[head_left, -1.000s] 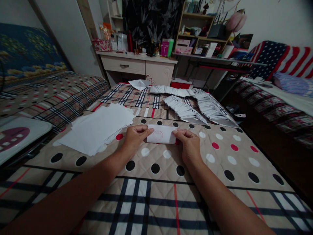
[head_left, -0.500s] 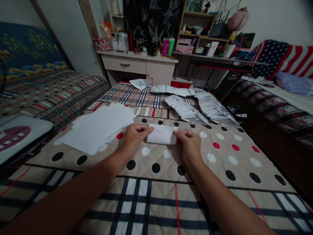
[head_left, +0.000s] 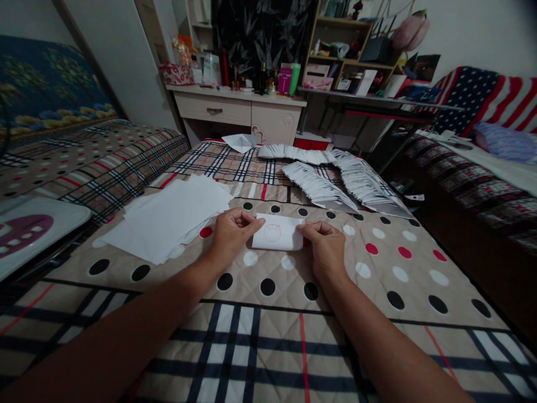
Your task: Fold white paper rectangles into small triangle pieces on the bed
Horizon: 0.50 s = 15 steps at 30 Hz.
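A small folded white paper (head_left: 277,234) with a faint red round mark is held just over the dotted bed cover, in the middle of the view. My left hand (head_left: 233,234) pinches its left end between thumb and fingers. At the opposite end, my right hand (head_left: 326,242) grips the paper the same way. To the left of my left hand lies a loose stack of white sheets (head_left: 168,218), fanned unevenly. Beyond the hands, rows of folded white papers (head_left: 316,184) overlap one another on the bed.
One folded white sheet (head_left: 240,143) rests near the bed's far edge. A second long row of folded papers (head_left: 364,182) runs along the right side. Behind the bed stands a white dresser (head_left: 213,109) crowded with bottles. A white board-like item (head_left: 62,207) lies at left.
The paper's front face is tilted slightly more into view, its lower edge a little lower. Both hands keep their hold in nearly the same place.
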Each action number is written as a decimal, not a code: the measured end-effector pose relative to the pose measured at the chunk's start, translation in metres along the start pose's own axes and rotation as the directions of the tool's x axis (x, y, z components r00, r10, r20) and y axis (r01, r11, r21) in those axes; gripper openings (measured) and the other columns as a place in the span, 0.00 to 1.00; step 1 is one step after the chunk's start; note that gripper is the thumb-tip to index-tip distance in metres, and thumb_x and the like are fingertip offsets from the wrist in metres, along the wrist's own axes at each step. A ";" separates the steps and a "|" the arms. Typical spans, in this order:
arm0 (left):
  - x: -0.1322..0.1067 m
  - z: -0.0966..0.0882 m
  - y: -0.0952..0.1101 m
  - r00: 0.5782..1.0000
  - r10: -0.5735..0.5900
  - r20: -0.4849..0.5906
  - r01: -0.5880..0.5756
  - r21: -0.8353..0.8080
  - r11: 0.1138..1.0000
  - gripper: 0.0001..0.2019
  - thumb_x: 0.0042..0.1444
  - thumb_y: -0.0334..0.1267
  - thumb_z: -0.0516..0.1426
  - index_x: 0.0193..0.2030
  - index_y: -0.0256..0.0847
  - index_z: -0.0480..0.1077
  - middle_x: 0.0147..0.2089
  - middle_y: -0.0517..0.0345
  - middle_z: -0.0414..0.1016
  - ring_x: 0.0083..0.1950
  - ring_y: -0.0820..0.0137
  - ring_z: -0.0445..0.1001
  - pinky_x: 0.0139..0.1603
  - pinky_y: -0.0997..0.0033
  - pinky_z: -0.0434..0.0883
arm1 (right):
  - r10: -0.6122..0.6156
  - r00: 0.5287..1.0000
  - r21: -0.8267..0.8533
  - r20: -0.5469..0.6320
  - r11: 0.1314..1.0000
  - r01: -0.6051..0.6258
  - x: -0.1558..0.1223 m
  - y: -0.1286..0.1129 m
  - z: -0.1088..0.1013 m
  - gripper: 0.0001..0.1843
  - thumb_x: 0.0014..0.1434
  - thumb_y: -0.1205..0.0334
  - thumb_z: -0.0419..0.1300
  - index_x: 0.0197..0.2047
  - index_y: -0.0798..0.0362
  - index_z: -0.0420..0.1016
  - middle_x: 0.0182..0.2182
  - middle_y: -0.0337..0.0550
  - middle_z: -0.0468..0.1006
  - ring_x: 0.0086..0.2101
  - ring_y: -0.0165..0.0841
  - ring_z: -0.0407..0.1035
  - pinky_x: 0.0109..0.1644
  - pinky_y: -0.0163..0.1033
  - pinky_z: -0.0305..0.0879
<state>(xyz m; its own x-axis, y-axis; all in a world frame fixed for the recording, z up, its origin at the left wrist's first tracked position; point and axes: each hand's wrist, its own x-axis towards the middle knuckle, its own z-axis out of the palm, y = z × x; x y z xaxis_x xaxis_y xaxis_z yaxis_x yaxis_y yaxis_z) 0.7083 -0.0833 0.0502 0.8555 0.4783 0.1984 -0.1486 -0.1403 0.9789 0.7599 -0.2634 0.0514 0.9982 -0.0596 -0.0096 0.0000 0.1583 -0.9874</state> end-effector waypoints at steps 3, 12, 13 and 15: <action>0.000 -0.001 0.001 0.999 0.012 0.047 -0.013 0.024 1.000 0.13 0.44 0.38 0.66 0.33 0.38 0.67 0.25 0.62 0.74 0.26 0.73 0.72 0.27 0.76 0.68 | -0.032 0.999 -0.041 -0.010 0.999 0.032 0.003 0.001 0.000 0.11 0.36 0.65 0.69 0.16 0.53 0.68 0.24 0.42 0.77 0.25 0.31 0.68 0.26 0.34 0.61; 0.005 -0.001 -0.005 0.939 0.215 0.267 -0.329 0.529 0.782 0.05 0.52 0.30 0.59 0.35 0.40 0.76 0.28 0.59 0.75 0.28 0.71 0.70 0.32 0.71 0.66 | -0.227 0.960 -0.518 0.163 0.808 0.279 0.013 0.005 -0.003 0.07 0.39 0.67 0.63 0.17 0.51 0.68 0.17 0.36 0.71 0.20 0.29 0.62 0.23 0.34 0.52; 0.005 0.000 -0.004 0.921 0.235 0.311 -0.380 0.580 0.721 0.05 0.53 0.30 0.59 0.35 0.41 0.76 0.30 0.58 0.76 0.30 0.70 0.71 0.35 0.69 0.66 | -0.241 0.954 -0.565 0.176 0.769 0.299 0.013 0.004 -0.003 0.06 0.39 0.67 0.63 0.18 0.51 0.68 0.16 0.35 0.70 0.20 0.29 0.62 0.23 0.34 0.51; 0.004 0.001 -0.001 0.880 0.256 0.399 -0.471 0.666 0.578 0.06 0.55 0.30 0.58 0.35 0.42 0.76 0.35 0.55 0.77 0.36 0.66 0.73 0.41 0.64 0.66 | -0.248 0.947 -0.647 0.205 0.691 0.321 0.013 0.002 -0.002 0.05 0.40 0.67 0.62 0.18 0.51 0.69 0.17 0.35 0.71 0.20 0.29 0.63 0.24 0.34 0.51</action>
<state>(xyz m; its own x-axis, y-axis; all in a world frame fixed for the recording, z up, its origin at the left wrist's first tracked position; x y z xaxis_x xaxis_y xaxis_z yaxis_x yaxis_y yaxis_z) 0.7127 -0.0820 0.0500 0.9131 0.0388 0.4059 -0.1581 -0.8839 0.4401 0.7726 -0.2661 0.0492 0.9576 0.1066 0.2677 0.2813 -0.5475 -0.7881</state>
